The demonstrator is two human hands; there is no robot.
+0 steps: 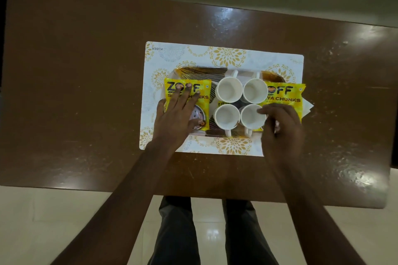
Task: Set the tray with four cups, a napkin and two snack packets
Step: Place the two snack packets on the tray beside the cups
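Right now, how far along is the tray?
Nearly done. Four cups stand clustered mid-tray, a yellow packet on either side. The left hand lies flat on the left packet; the right hand covers part of the right packet. A napkin corner peeks out beyond it. Only final nudging seems left.

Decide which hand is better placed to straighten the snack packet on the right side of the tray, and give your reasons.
The right hand. It already rests over the near edge of the right packet, beside the cups. The left hand lies flat on the left packet, across the tray.
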